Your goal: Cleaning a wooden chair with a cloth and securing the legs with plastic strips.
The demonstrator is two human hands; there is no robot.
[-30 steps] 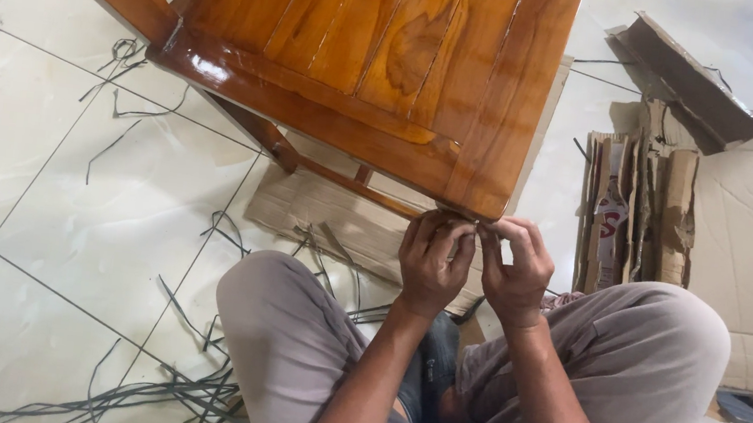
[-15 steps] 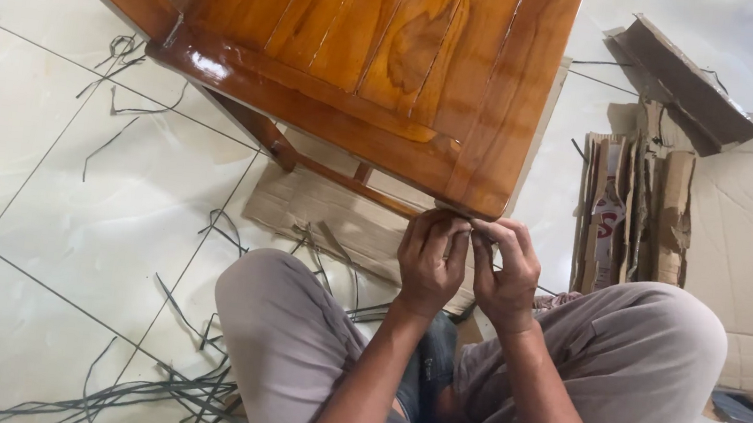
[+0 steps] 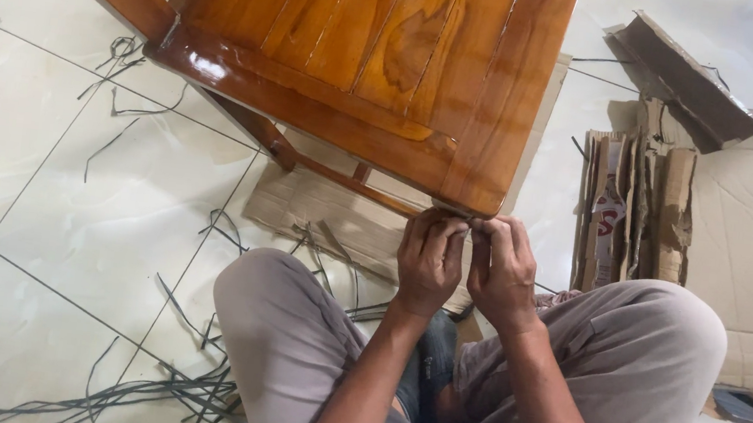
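Varnished wooden chair [image 3: 365,59]: on tiled floor [image 3: 17,133], its near corner just above the person's lap; judged heavy, rigid, glossy-slick, best held by frame rails. Left hand [image 3: 428,263] and right hand [image 3: 504,271]: fingers pinched shut together under that corner; what they grip is hidden. Dark strips [image 3: 138,392] and folded cardboard [image 3: 627,207] lie around.

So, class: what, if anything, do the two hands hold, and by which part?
Both the left hand and right hand press at the near corner of the glossy wooden furniture; whether they grip anything cannot be told.
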